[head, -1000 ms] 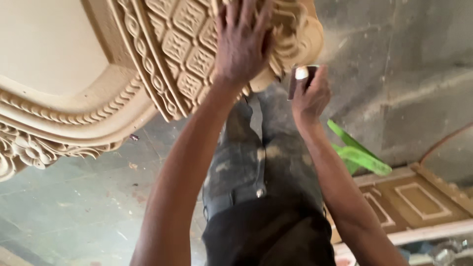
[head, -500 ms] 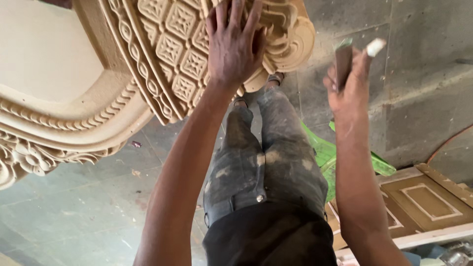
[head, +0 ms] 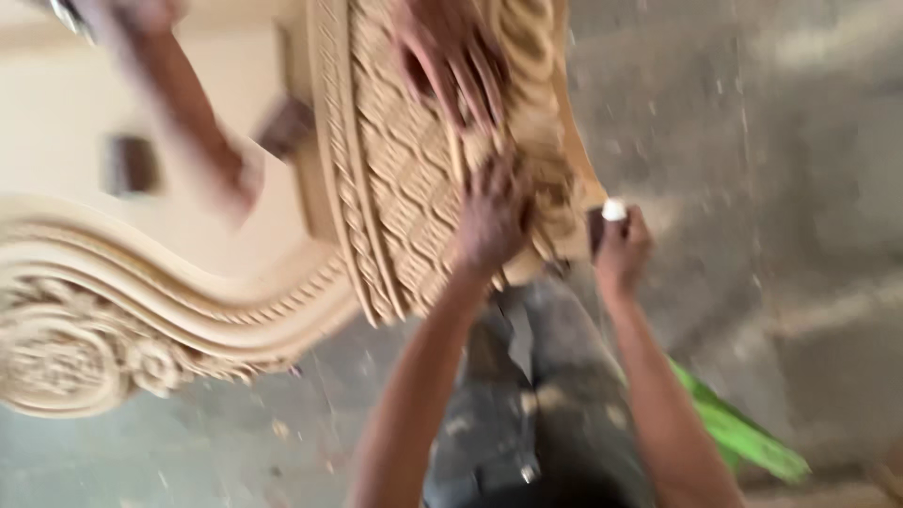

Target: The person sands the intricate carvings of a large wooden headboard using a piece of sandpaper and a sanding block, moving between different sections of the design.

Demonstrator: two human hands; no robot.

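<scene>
Right hand (head: 621, 249) grips a dark block (head: 596, 229); left hand (head: 489, 221) presses carved panel (head: 404, 207).

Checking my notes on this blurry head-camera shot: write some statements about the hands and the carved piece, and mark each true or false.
1. The left hand rests on the carved panel. True.
2. The right hand is empty. False: it grips a small dark tool with a white tip.
3. Another person's hand also touches the panel from above. True.
4. The right hand is far from the panel, down by the floor. False: it is raised beside the panel's edge.
5. A green thing lies on the floor, right of the person's legs. True.
</scene>
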